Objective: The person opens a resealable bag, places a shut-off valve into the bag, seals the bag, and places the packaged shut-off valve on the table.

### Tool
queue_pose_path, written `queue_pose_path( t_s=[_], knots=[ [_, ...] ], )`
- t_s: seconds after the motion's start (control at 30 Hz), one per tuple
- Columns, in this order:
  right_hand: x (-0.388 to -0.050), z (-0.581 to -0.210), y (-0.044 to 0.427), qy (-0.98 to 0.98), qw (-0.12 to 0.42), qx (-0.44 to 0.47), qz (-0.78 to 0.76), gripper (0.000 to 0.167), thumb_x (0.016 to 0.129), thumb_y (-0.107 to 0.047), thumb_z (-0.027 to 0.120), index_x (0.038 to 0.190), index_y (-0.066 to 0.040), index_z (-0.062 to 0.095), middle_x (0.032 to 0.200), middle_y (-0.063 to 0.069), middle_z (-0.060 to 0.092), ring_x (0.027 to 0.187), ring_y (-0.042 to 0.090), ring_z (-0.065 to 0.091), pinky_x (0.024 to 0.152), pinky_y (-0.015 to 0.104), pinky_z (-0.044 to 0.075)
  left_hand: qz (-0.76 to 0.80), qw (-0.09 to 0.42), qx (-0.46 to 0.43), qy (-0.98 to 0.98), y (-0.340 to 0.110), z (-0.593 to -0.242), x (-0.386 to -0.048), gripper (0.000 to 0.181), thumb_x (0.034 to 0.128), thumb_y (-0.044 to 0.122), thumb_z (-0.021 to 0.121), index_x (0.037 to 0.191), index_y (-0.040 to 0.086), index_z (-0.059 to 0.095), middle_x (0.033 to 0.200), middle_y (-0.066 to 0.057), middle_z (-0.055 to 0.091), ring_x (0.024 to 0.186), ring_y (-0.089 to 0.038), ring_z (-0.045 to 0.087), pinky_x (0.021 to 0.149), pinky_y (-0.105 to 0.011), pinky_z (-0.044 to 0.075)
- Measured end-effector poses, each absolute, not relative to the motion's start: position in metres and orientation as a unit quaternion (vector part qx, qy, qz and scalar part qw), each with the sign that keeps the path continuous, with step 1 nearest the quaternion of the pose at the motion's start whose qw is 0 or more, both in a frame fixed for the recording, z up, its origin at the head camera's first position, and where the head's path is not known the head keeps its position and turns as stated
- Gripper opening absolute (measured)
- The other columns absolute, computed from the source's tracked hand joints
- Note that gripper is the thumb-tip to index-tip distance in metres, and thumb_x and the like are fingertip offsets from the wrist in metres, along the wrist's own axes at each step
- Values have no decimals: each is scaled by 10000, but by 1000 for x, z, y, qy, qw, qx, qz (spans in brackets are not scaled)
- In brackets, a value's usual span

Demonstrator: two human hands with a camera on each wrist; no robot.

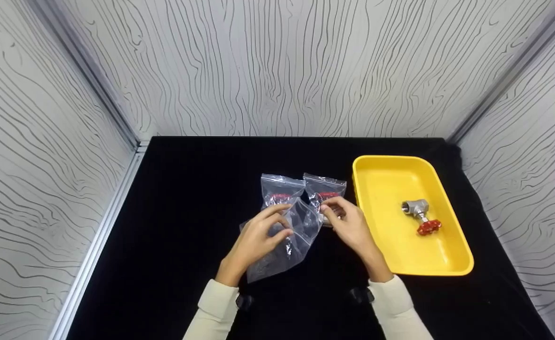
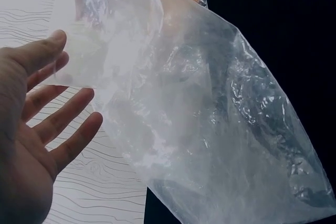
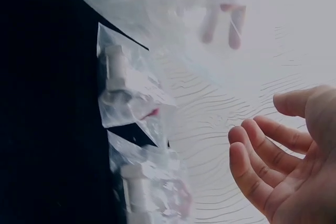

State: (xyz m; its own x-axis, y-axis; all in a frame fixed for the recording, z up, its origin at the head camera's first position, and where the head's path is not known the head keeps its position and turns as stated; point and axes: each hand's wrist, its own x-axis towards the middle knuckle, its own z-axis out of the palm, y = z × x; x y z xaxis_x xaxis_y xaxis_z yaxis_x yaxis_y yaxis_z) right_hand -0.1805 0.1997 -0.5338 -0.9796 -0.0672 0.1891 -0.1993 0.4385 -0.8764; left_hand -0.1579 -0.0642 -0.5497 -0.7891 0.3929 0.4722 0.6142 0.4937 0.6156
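Note:
A clear zip bag (image 1: 277, 264), with nothing visible inside, hangs from my left hand (image 1: 258, 236). In the left wrist view, the thumb and index finger pinch the bag (image 2: 173, 108) near its mouth while the other fingers spread out. My right hand (image 1: 350, 229) is beside the bag's upper right corner. The right wrist view shows that hand (image 3: 283, 156) apart from the bag, its fingers loosely bent around nothing. Behind the hands lie two zip bags, one at left (image 1: 282, 182) and one at right (image 1: 324, 182), each holding a metal valve with a red handle.
To the right stands a yellow tray (image 1: 376, 174). In it lies a loose metal valve (image 1: 416, 208) with a red handwheel (image 1: 429, 227). Black cloth (image 1: 188, 198) covers the table, and patterned white panels (image 1: 277, 71) enclose its back and sides.

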Motion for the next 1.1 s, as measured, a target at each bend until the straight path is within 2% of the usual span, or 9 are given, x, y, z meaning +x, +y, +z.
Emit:
queue_pose_path(
  t_s=[0.1,0.37,0.47,0.67,1.1],
  knots=[
    [-185,-528,207,-860,71,92,497,74,1002,-121,750,1053,-72,774,936,61,777,760,88,669,705,182,556,-409,141,-294,-852,-64,-550,-157,134,941,237,825,940,149,724,1450,-13,674,1317,-216,671,1089,-363,569],
    [-193,-511,227,-890,73,102,439,105,1002,-150,755,1075,-77,771,943,67,773,782,130,681,727,201,561,-409,144,-296,-851,-64,-550,-156,124,949,238,816,946,149,731,1445,-26,677,1314,-220,672,1104,-360,560],
    [-197,-508,235,-902,83,111,409,115,1006,-166,753,1074,-75,768,957,67,773,804,164,693,750,258,578,-408,145,-296,-851,-64,-551,-156,127,944,239,821,946,149,732,1442,-30,678,1312,-222,672,1103,-357,560],
    [-204,-505,254,-923,91,112,358,153,1025,-205,729,1102,-76,756,1041,88,767,905,274,715,846,471,611,-406,153,-300,-850,-62,-551,-156,136,949,255,815,951,146,734,1437,-37,680,1316,-230,671,1114,-358,554],
    [-212,-503,290,-950,62,91,293,335,1051,-331,687,1191,-29,726,1124,152,747,973,372,716,873,531,590,-401,159,-298,-852,-62,-550,-155,139,945,258,822,947,153,732,1428,-38,684,1283,-221,687,1067,-347,581]
  ],
)
